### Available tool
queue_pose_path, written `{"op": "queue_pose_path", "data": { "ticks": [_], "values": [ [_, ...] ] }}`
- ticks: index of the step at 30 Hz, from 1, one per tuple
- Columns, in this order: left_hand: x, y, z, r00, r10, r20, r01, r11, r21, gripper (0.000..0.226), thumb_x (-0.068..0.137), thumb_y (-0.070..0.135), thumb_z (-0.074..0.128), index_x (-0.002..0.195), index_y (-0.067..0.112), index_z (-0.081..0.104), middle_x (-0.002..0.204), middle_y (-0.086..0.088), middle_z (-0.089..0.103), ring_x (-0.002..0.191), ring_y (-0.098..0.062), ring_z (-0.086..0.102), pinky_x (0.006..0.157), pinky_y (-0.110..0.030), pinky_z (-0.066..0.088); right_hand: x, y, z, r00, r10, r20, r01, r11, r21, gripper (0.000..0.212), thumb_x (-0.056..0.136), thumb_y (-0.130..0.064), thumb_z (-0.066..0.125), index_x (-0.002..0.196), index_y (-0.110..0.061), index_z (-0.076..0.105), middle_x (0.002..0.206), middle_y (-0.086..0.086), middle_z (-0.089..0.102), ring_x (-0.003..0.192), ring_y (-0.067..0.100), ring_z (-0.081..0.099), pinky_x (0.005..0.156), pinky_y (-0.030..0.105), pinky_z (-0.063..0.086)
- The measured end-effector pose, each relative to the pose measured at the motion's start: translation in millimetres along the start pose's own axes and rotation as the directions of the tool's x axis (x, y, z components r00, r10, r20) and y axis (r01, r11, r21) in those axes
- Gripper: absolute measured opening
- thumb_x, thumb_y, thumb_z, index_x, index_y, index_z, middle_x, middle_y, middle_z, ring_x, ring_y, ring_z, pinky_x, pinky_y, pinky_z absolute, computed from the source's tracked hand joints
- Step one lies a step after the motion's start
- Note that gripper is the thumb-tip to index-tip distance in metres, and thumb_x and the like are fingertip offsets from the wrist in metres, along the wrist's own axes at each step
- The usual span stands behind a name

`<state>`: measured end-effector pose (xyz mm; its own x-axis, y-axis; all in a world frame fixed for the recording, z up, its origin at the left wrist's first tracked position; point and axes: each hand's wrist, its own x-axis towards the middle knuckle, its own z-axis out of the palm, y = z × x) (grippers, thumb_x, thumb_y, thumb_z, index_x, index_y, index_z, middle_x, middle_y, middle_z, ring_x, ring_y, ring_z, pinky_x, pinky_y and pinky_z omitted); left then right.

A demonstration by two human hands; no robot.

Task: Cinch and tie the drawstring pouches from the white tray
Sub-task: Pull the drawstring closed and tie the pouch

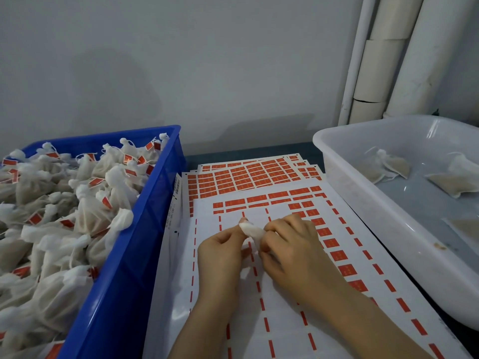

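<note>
Sticker sheets [259,177] underlie two hands [220,248] [290,244] pinching one pouch [252,230].

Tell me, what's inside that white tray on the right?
The white tray holds a few loose pouches of pale filling, lying on its floor. Its near wall and the picture's edge hide the rest.

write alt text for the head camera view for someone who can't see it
The left hand and right hand pinch a small white pouch between them over sheets of red labels. A blue crate on the left is heaped with tied, tagged pouches; a white tray on the right holds a few more.
</note>
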<state>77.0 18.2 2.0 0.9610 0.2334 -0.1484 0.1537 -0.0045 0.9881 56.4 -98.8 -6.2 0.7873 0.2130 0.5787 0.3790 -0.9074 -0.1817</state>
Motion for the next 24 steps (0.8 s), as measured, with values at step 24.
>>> {"op": "queue_pose_path", "data": {
  "ticks": [24],
  "values": [
    [0.5,5.2,-5.9,0.925,0.147,0.35,-0.178,0.982,0.057,0.021,0.082,0.037,0.055,0.066,0.031,0.069,0.058,0.02,0.066,0.062,0.009,0.061,0.048,-0.001,0.041,3.7,4.0,-15.1,0.934,0.336,0.124,-0.347,0.76,0.55,0.016,0.081,-0.033,0.056,0.081,-0.046,0.048,0.081,-0.037,0.047,0.077,-0.021,0.053,0.063,-0.009,0.032]
  ]
}}
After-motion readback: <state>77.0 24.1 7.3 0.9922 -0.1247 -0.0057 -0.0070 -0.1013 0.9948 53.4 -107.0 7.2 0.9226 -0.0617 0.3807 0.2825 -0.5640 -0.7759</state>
